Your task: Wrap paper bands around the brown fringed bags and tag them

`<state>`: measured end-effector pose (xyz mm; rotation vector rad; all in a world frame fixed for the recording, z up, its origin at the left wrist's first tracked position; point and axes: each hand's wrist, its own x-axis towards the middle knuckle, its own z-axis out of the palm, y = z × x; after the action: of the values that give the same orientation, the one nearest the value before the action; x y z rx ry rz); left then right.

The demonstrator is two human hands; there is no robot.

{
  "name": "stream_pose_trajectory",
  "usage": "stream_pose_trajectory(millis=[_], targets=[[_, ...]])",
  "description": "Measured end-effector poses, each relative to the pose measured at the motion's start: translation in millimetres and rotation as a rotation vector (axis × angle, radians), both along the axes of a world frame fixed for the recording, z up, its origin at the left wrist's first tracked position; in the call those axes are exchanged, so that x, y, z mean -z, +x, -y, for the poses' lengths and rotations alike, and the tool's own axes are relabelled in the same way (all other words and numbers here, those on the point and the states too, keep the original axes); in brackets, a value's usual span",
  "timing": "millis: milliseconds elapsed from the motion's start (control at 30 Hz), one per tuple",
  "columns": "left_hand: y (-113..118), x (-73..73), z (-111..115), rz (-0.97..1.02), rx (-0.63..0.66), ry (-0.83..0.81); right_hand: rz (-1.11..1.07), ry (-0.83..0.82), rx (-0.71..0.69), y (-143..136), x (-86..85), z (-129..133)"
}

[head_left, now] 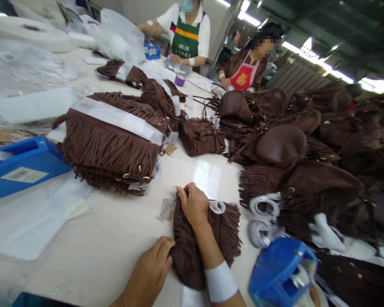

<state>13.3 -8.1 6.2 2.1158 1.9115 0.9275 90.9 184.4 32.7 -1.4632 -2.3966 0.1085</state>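
Note:
A dark brown fringed handbag (188, 264) lies on the pale table in front of me. My right hand (193, 204) reaches across it, with bent fingers gripping its far left corner. Lower down, my left hand (155, 262) has its fingers closed at the bag's left edge; the fingertips are partly hidden. A white curled strip (217, 207) rests on the bag near my right wrist. Beside the far left corner is a small clear packet (167, 209). White sheets (207, 179) lie just beyond the bag.
Stacked fringed bags with white bands (115, 119) stand at the left, near a blue bin (28, 170). Many brown bags (281, 145) are heaped on the right. Close by are white rolls (259, 233) and a blue tape dispenser (281, 268). Two co-workers stand across the table.

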Motion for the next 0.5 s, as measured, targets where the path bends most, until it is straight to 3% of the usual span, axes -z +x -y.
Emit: stream_pose_trajectory(millis=[133,300,500], targets=[[-2,-9.1,-12,-0.065,0.06,-0.033,0.117,-0.08,-0.003,-4,-6.2,-3],[-3,-20.9,-13,-0.109,0.122,0.007,0.124,-0.057,0.014,-4,-2.0,-9],[4,-4.8,6,-0.162,-0.005,0.117,0.031,0.021,0.143,1,7.4,-20]])
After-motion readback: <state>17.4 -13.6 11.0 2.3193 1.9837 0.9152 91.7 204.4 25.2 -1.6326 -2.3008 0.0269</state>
